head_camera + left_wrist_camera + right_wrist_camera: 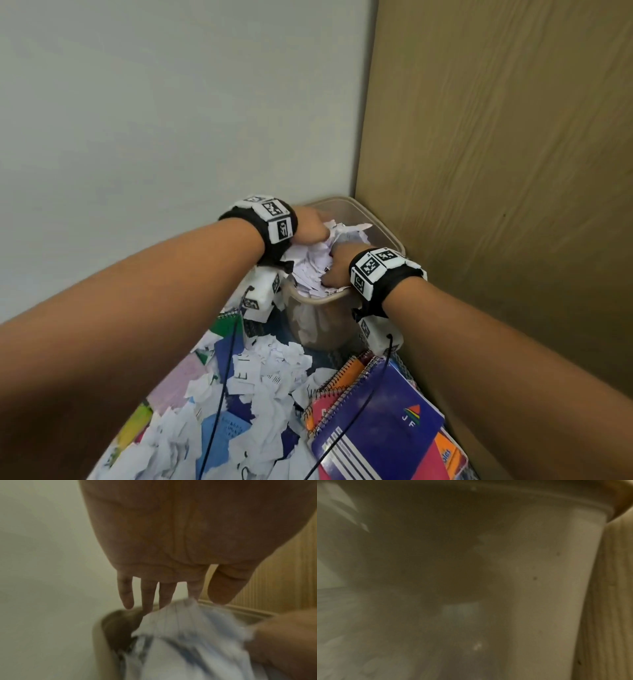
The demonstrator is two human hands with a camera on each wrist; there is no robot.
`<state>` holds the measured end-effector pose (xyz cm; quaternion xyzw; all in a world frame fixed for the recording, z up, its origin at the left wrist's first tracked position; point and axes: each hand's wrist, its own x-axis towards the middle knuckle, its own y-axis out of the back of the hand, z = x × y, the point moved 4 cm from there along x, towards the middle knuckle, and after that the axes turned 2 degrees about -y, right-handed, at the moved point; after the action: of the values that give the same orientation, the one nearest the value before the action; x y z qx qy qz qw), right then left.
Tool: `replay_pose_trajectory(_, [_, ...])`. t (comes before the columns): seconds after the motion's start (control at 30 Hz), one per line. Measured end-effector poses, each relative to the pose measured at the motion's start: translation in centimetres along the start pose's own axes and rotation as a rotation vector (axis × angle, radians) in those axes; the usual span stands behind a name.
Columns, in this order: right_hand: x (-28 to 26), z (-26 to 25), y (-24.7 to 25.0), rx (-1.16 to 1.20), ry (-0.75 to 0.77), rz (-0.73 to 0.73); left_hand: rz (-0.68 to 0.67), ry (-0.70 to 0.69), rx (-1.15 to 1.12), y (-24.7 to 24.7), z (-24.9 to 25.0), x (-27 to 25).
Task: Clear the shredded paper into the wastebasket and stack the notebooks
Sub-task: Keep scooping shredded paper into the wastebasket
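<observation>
- Far left, loose white shredded paper [270,380] lies scattered over the surface, partly burying a green spiral-bound notebook [227,330] and other coloured covers; much of the clearing is, I judge, not yet done.
- The left hand [310,228] hangs above the translucent beige plastic wastebasket [323,320]. In the left wrist view its fingers [127,595] point down, straight and slightly spread, with a blurred wad of white paper [185,635] just below them; they curl round nothing that I can see.
- In the middle, the wastebasket's mouth is heaped with scraps to above the rim, and more paper shows dimly through its wall.
- The right hand [337,269] is sunk into that heap at the near rim. Its fingers are buried, so I cannot tell whether they press flat or clutch paper; the right wrist view shows only the basket's side wall [539,574].
- To do this step well: let the load drop inside the rim, then press down with 2 flat palms to compact the heap, since scraps piled this high are likely to spill over the edge. Steady the light basket so it does not tip.
- Right, by the wooden panel [496,137], a purple spiral-bound notebook [383,421] lies on top of pink and orange ones, roughly piled, edges not squared.
</observation>
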<state>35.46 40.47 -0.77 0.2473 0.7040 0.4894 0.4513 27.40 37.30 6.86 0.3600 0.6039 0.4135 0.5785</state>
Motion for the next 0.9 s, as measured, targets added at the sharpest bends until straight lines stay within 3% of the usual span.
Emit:
replay_pose_trajectory(0.1, [-0.4, -0.5, 1.2, 0.077, 0.086, 0.104, 0.016, 0.033, -0.05, 2.4, -1.2, -1.4])
replay_pose_trajectory(0.2, [-1.2, -0.7, 3.3, 0.1, 0.169, 0.189, -0.089, 0.054, -0.041, 2.3, -2.9, -2.4])
replay_pose_trajectory(0.3, [-1.3, -0.2, 4.4, 0.126, 0.113, 0.137, -0.173, 0.042, 0.111, 1.0, -4.3, -2.8])
replay_pose_trajectory(0.37, [-1.2, 0.5, 5.0, 0.142, 0.019, 0.094, -0.101, 0.0, 0.246, 0.4, -4.5, -2.4])
replay_pose_trajectory(0.47, [-1.9, 0.8, 7.3, 0.127, -0.03, 0.077, 0.013, -0.055, 0.24, -0.4, -3.6, -1.5])
replay_pose_trajectory(0.67, [-2.6, -0.4, 11.0, 0.143, -0.05, 0.315, 0.119, -0.172, 0.088, -2.5, -1.5, -0.1])
replay_pose_trajectory(0.77, [-3.2, -1.3, 11.3, 0.186, -0.034, 0.453, 0.268, -0.161, -0.083, -0.6, -2.5, -0.7])
replay_pose_trajectory(0.9, [-3.7, -3.8, 11.7, 0.187, 0.018, 0.517, 0.427, -0.108, -0.252, 1.6, -5.3, -3.2])
